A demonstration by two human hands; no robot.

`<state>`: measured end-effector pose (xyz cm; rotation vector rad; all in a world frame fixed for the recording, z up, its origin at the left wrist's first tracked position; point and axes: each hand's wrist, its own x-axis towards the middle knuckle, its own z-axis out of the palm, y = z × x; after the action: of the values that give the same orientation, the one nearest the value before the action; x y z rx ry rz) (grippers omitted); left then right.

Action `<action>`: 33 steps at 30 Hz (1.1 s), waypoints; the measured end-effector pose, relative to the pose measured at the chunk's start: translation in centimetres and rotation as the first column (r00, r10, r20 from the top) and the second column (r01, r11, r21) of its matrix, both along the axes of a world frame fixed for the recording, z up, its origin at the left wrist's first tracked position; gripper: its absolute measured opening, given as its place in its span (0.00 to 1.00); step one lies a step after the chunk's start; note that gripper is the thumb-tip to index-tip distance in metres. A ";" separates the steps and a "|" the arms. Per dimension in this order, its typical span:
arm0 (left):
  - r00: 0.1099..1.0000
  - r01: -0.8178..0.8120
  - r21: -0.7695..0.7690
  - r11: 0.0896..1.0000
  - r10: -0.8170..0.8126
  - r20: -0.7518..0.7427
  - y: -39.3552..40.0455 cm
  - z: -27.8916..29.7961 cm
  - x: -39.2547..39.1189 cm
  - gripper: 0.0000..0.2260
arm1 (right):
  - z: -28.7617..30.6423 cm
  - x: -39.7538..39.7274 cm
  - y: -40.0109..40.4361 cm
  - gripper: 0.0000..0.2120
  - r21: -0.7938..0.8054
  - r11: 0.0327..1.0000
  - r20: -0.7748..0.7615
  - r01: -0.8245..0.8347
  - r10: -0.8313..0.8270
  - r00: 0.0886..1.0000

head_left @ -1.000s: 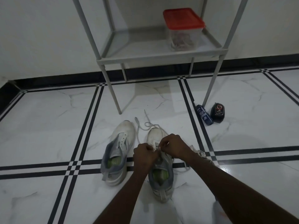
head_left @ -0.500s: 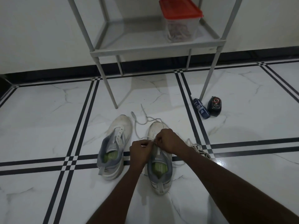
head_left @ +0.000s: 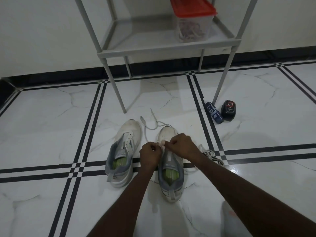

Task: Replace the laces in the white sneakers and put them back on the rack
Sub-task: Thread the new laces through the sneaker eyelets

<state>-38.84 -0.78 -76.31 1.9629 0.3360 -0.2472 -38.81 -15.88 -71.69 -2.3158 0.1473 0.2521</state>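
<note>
A blue bottle [head_left: 214, 113] lies beside a black tin [head_left: 228, 110].

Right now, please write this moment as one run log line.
step: lacing | left hand: pinches lace | right hand: pinches lace | right sneaker: being laced | left sneaker: unlaced | rack: no sneakers

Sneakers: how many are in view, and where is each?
2, both on the floor in front of the rack. The left sneaker lies untouched with bare eyelets; the right sneaker sits under both hands. None appears hidden.

sneakers [head_left: 123, 151] on tiled floor [head_left: 42, 127]
</note>
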 end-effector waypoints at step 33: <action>0.865 -0.374 0.471 0.799 0.117 0.488 4.2 4.9 3.1 0.04 | -1.9 -2.1 -0.3 0.02 0.276 0.937 -0.187 0.214 -0.166 0.968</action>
<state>-35.72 3.37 -71.46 2.4358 0.3970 0.5313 -40.92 -16.20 -73.56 -1.9682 0.3880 0.3386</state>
